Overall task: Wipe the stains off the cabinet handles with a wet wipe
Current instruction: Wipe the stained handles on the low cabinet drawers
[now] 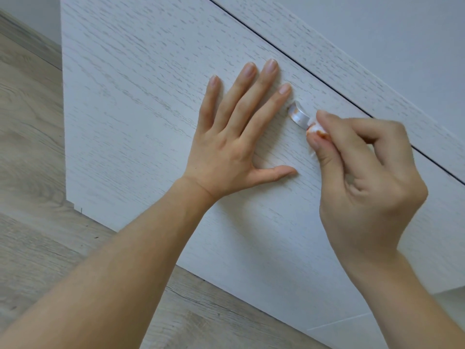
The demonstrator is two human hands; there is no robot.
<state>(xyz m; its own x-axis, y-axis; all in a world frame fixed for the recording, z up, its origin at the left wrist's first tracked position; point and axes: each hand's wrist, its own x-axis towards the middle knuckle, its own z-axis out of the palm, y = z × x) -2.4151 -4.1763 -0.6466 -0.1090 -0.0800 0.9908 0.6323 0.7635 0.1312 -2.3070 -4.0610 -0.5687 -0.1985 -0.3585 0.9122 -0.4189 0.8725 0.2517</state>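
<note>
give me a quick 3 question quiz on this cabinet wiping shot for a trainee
1. True or false: the left hand lies flat on the cabinet door.
2. What does the right hand pinch? A) a sponge B) a wet wipe C) a brush
3. Fill in: the wipe touches the metal ____.

Key:
1. True, with straight, spread fingers.
2. B, and the wipe shows orange staining.
3. handle

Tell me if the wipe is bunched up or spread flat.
Bunched up: the right hand pinches the wipe into a small stained wad against the handle.
</note>
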